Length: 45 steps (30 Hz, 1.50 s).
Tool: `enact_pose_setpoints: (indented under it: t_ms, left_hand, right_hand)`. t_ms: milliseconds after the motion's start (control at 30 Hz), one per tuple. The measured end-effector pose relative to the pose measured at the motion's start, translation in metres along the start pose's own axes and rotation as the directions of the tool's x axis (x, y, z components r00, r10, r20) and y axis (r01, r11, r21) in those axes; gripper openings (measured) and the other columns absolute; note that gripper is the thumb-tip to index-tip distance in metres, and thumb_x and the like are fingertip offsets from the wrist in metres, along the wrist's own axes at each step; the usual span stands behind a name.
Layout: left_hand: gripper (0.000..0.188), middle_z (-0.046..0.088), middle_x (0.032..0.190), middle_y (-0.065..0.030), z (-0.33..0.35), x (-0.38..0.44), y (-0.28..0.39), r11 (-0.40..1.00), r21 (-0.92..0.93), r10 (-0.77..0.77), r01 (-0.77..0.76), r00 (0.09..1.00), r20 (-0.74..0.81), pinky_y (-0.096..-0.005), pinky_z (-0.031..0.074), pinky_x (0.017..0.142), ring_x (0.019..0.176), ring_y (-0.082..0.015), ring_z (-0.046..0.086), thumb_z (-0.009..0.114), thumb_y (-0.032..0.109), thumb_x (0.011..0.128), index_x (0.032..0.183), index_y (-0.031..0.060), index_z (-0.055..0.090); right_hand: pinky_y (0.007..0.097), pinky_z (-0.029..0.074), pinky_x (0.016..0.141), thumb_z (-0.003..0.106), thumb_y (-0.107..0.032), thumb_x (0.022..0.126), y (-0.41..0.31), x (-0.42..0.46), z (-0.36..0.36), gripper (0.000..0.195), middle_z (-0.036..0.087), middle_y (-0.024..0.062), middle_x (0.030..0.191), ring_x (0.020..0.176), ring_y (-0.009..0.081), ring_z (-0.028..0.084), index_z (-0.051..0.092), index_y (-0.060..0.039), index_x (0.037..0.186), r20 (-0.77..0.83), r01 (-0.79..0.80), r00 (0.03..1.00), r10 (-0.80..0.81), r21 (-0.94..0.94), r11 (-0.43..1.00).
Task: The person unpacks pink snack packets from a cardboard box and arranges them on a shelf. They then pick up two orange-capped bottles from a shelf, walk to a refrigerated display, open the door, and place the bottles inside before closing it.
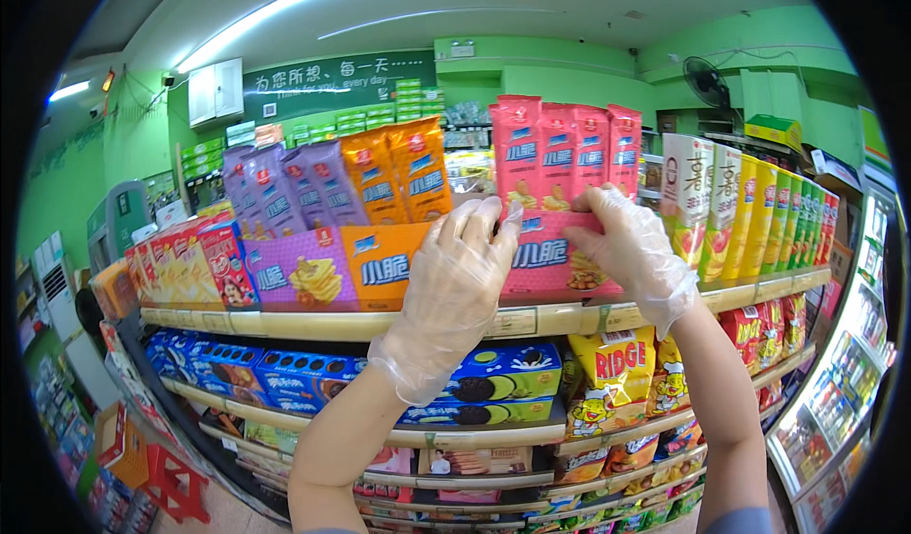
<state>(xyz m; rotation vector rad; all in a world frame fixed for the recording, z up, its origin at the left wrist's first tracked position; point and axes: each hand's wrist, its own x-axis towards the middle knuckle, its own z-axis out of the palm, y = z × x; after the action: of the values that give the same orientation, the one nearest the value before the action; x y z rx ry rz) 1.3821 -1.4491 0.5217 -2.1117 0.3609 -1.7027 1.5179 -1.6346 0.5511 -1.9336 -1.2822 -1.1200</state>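
Observation:
On the top shelf point(299, 322), a pink display box point(534, 260) holds upright pink snack packets point(559, 149). My left hand point(462, 270), in a clear plastic glove, is at the left edge of that box, fingers curled near its top; whether it grips the box I cannot tell. My right hand point(626, 242), gloved likewise, has its thumb and fingers at the box's upper right front, against the packets. Left of them stand an orange box point(377, 270) with orange packets point(420, 171) and a purple box point(299, 270) with purple packets point(270, 192).
Tall white cartons point(687, 192) and yellow, green and red canisters point(754, 213) stand to the right. Blue cookie boxes point(505, 374) and yellow chip bags point(612, 377) fill the shelf below. A red plastic stool point(174, 484) is at the lower left; a lit display cooler point(833, 391) is at the right.

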Motion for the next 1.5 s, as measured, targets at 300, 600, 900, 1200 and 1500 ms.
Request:
enact_pose_setpoints:
  t_ms: [300,600,900,1200,1500]
  left_hand:
    - [0.056,0.059,0.119,-0.0117,-0.004,-0.005,-0.016,0.997,0.060,-0.062,0.057,0.995,0.083,-0.0426,0.045,0.091,0.109,-0.0314,0.056,0.066,-0.001,0.075,0.130,0.0048,0.057]
    - [0.046,0.057,0.125,-0.0123,-0.008,0.012,0.010,0.995,0.077,-0.065,0.059,0.995,0.076,-0.0440,0.042,0.100,0.118,-0.0322,0.053,0.069,0.004,0.082,0.127,0.0060,0.060]
    - [0.049,0.057,0.130,-0.0108,0.015,0.033,0.027,0.999,-0.019,0.052,-0.050,0.989,0.136,-0.0429,0.041,0.102,0.120,-0.0307,0.052,0.070,0.006,0.081,0.128,0.0032,0.058]
    - [0.053,0.060,0.112,-0.0109,0.019,0.033,0.018,1.000,-0.030,0.011,-0.006,0.983,0.181,-0.0425,0.044,0.092,0.104,-0.0302,0.054,0.075,0.012,0.079,0.129,0.0046,0.059]
    - [0.053,0.060,0.109,-0.0120,0.021,0.035,0.016,0.996,-0.078,0.042,-0.031,0.988,0.147,-0.0424,0.045,0.091,0.102,-0.0306,0.055,0.075,0.009,0.079,0.129,0.0038,0.060]
  right_hand:
    - [0.0427,0.052,0.071,0.075,-0.025,0.084,-0.018,0.004,-0.005,0.024,0.068,0.0167,0.084,0.080,0.0365,0.066,0.065,-0.0040,0.087,0.015,-0.129,0.992,0.128,0.169,0.977]
    - [0.0361,0.053,0.072,0.065,-0.018,0.092,0.008,-0.002,-0.030,0.019,0.070,0.0113,0.084,0.077,0.0251,0.068,0.069,-0.0006,0.098,-0.058,-0.102,0.985,0.160,0.551,0.829]
    - [0.0372,0.045,0.100,0.057,-0.024,0.095,0.059,0.031,-0.004,0.048,0.065,0.0220,0.121,0.113,0.0308,0.061,0.052,0.0021,0.135,0.128,-0.406,0.864,0.486,0.748,0.525]
    - [0.0367,0.041,0.100,0.055,-0.029,0.096,0.122,0.046,0.062,0.039,0.064,0.0105,0.127,0.120,0.0226,0.055,0.064,-0.0035,0.124,0.082,-0.298,0.935,0.345,0.706,0.642]
    - [0.0439,0.052,0.082,0.066,-0.038,0.085,0.176,0.069,0.100,0.042,0.068,0.0223,0.113,0.102,0.0425,0.064,0.066,-0.0093,0.117,0.372,-0.129,0.918,0.136,-0.045,0.991]
